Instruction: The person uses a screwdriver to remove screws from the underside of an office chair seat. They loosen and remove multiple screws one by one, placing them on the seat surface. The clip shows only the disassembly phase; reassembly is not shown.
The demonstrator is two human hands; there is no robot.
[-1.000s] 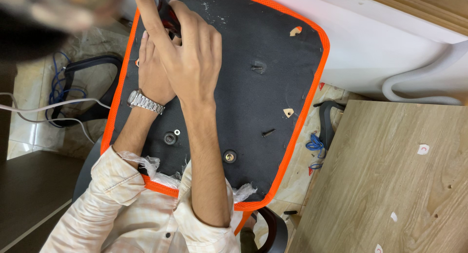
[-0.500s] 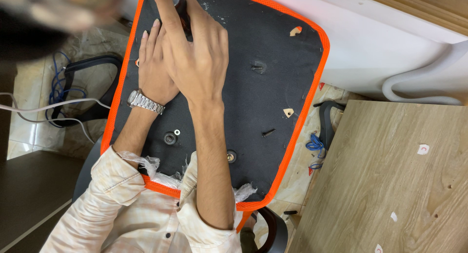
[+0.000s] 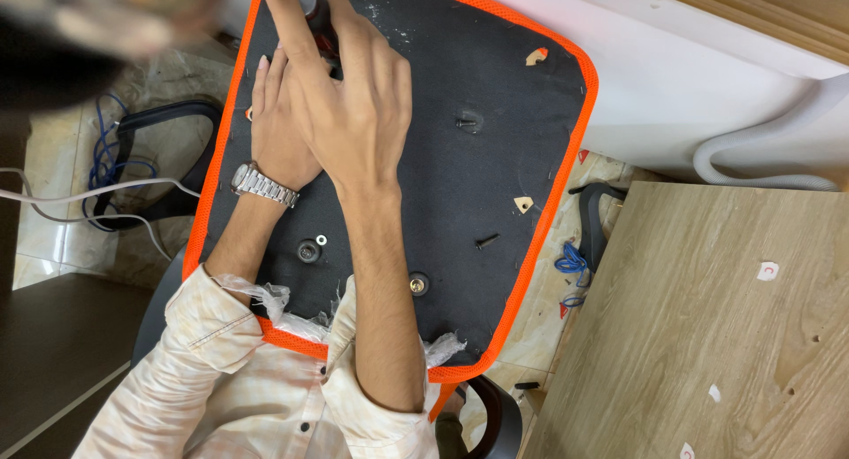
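Chair seat base (image 3: 495,185), black underside up with orange mesh edging, lies across your lap and fills the middle of the view. Your right hand (image 3: 354,114) is clenched round a dark, red-marked tool handle (image 3: 314,12) at the seat's far edge, index finger stretched along it. Your left hand (image 3: 279,127) lies flat beneath it, fingers released, pressing the fabric; the tool's tip is hidden under your hands.

Risks, as judged:
- Tool slipping off its fastener and driving into the left hand just beside it.
- Seat rocking on your knees, nothing clamping it.
- Loose black screw (image 3: 486,241) and small washer (image 3: 320,240) rolling off to the floor if the seat tilts.
- Plastic wrap (image 3: 274,297) at the near edge snagging your sleeve.
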